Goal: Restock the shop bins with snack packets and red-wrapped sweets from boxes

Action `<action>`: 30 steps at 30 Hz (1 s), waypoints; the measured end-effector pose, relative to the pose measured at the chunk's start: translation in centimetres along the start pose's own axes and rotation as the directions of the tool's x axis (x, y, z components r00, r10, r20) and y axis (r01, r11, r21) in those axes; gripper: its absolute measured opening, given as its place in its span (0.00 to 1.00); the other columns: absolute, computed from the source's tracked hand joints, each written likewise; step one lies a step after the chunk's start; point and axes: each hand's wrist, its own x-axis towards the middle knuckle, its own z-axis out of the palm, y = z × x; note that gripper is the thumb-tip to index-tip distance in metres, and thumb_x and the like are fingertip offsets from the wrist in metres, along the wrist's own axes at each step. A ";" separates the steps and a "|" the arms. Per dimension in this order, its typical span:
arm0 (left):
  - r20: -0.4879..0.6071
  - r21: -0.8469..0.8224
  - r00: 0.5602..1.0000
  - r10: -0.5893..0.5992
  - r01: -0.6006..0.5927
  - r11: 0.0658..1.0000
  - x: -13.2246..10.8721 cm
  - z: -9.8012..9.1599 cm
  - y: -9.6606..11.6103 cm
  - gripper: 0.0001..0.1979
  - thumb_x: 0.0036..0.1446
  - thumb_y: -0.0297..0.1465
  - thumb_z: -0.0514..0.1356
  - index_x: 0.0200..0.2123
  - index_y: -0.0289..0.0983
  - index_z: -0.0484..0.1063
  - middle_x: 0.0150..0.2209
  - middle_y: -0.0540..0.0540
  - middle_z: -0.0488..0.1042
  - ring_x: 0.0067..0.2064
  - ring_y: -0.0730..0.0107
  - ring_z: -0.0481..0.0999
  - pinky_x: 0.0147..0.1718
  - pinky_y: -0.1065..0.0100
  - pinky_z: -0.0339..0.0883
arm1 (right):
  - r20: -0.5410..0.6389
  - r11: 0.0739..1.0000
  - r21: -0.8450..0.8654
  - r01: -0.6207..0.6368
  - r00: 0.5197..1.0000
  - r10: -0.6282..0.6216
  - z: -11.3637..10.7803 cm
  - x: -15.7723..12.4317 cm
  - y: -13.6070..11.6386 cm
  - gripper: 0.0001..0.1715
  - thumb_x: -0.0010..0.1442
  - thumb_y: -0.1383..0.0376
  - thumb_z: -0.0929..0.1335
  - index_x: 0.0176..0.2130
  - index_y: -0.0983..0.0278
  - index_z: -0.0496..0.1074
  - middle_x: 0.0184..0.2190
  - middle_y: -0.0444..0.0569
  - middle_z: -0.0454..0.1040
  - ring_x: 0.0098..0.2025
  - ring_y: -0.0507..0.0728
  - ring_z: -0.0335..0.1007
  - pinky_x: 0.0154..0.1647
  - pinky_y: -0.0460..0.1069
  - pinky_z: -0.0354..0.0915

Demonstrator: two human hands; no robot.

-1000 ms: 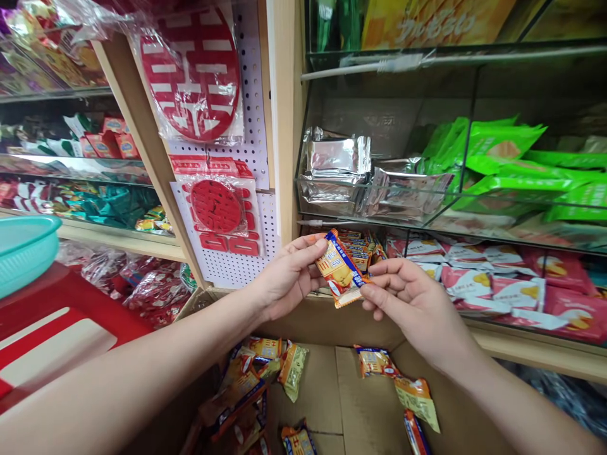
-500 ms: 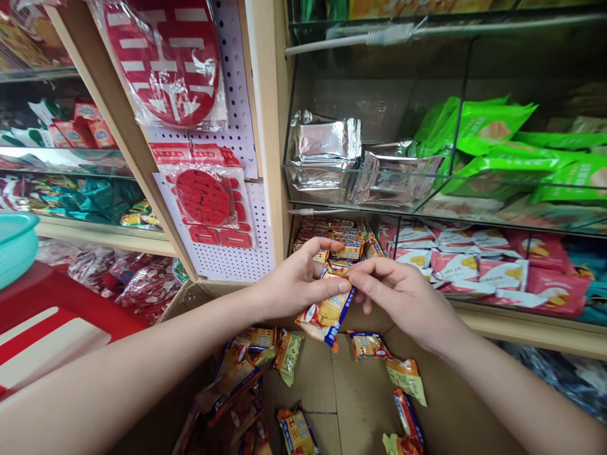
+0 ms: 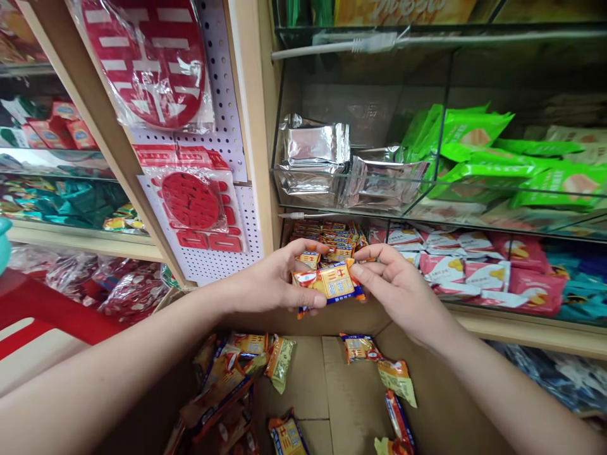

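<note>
Both my hands hold one small orange and blue snack packet (image 3: 332,284) in front of a glass shelf bin. My left hand (image 3: 275,283) pinches its left end, fingers closed around it. My right hand (image 3: 396,285) pinches its right end between thumb and fingers. The packet lies flat, face toward me. Right behind it a bin holds a stack of the same orange packets (image 3: 332,235). Below my hands an open cardboard box (image 3: 332,392) contains several loose packets of the same kind.
Glass shelf bins hold silver foil packs (image 3: 317,158), green packs (image 3: 478,151) and pink packs (image 3: 474,268). A white pegboard with red paper ornaments (image 3: 190,202) hangs on the left. More shelves of goods (image 3: 71,202) and a red stool (image 3: 42,309) stand at far left.
The packet has been turned from upright, through hanging down, to lying flat and level between both hands. My view has shifted slightly right and down.
</note>
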 end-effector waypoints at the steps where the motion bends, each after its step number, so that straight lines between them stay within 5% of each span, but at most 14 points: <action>1: -0.001 -0.026 1.000 0.002 -0.002 1.000 0.1 -0.1 0.0 0.28 0.46 0.27 0.61 0.48 0.38 0.51 0.30 0.50 0.69 0.25 0.78 0.70 0.20 0.76 0.61 | -0.006 1.000 -0.013 0.010 1.000 -0.010 0.0 0.0 0.0 0.13 0.53 0.60 0.65 0.36 0.64 0.60 0.21 0.41 0.68 0.21 0.48 0.63 0.22 0.43 0.60; 8: -0.065 -0.097 0.992 0.105 -0.111 0.989 0.7 0.1 -0.4 0.27 0.47 0.30 0.61 0.48 0.38 0.50 0.32 0.50 0.67 0.28 0.78 0.69 0.25 0.73 0.65 | 0.196 0.956 -0.241 0.165 0.973 -0.119 0.1 -0.1 -0.6 0.17 0.54 0.60 0.64 0.43 0.63 0.66 0.31 0.46 0.72 0.28 0.49 0.66 0.26 0.44 0.62; 11: -0.175 0.082 0.972 0.157 -0.145 0.986 1.0 0.0 -1.0 0.22 0.53 0.34 0.55 0.49 0.38 0.52 0.31 0.50 0.67 0.30 0.77 0.69 0.24 0.75 0.62 | 0.093 0.909 -0.406 0.098 0.994 -0.066 -1.5 0.9 -1.2 0.20 0.51 0.57 0.65 0.42 0.64 0.67 0.31 0.48 0.73 0.30 0.52 0.69 0.27 0.46 0.63; 13: -0.236 0.188 0.949 0.207 -0.165 0.968 1.2 -0.3 -1.8 0.18 0.53 0.33 0.55 0.47 0.37 0.56 0.31 0.50 0.67 0.32 0.77 0.69 0.28 0.74 0.63 | -0.057 0.762 -0.647 0.012 0.996 -0.064 -3.0 2.0 -1.4 0.21 0.50 0.56 0.65 0.41 0.65 0.69 0.28 0.48 0.74 0.28 0.54 0.69 0.28 0.47 0.63; 15: -0.233 0.251 0.952 0.197 -0.136 0.958 1.4 -0.5 -2.5 0.16 0.52 0.32 0.55 0.44 0.35 0.59 0.30 0.51 0.66 0.32 0.77 0.68 0.31 0.73 0.63 | -0.145 0.488 -0.870 -0.073 0.983 -0.111 -4.0 3.3 -1.1 0.20 0.51 0.56 0.64 0.41 0.66 0.70 0.27 0.50 0.74 0.30 0.57 0.70 0.31 0.49 0.63; 17: -0.193 0.314 0.969 0.154 -0.088 0.945 1.6 -0.6 -3.0 0.14 0.52 0.32 0.54 0.43 0.35 0.61 0.28 0.51 0.66 0.29 0.77 0.67 0.29 0.73 0.62 | -0.138 0.231 -0.967 -0.104 0.981 -0.135 -4.2 4.7 -0.5 0.20 0.53 0.57 0.63 0.41 0.68 0.70 0.28 0.54 0.74 0.33 0.60 0.70 0.33 0.50 0.62; 19: -0.151 0.404 0.977 0.151 -0.078 0.911 1.6 -0.4 -3.2 0.12 0.52 0.32 0.54 0.40 0.35 0.64 0.26 0.52 0.66 0.28 0.77 0.66 0.28 0.73 0.62 | -0.101 0.084 -0.992 -0.092 0.989 -0.106 -3.7 6.0 0.1 0.20 0.54 0.58 0.62 0.40 0.69 0.70 0.29 0.57 0.74 0.35 0.62 0.70 0.33 0.50 0.61; 23: -0.110 0.532 0.978 0.177 -0.092 0.842 1.5 -0.2 -2.9 0.10 0.52 0.32 0.53 0.38 0.35 0.66 0.26 0.51 0.67 0.28 0.76 0.66 0.28 0.73 0.61 | -0.089 -0.042 -0.995 -0.091 0.995 -0.044 -1.6 7.7 0.3 0.15 0.54 0.63 0.62 0.35 0.72 0.71 0.30 0.63 0.73 0.34 0.63 0.71 0.31 0.49 0.61; 30: -0.081 0.603 0.984 0.158 -0.078 0.794 1.4 -0.4 -2.8 0.11 0.53 0.31 0.51 0.39 0.34 0.66 0.26 0.51 0.68 0.27 0.76 0.66 0.29 0.74 0.60 | -0.065 -0.077 -0.995 -0.058 0.995 0.082 -0.9 9.8 1.3 0.15 0.53 0.69 0.61 0.35 0.74 0.73 0.32 0.64 0.73 0.36 0.63 0.71 0.33 0.49 0.63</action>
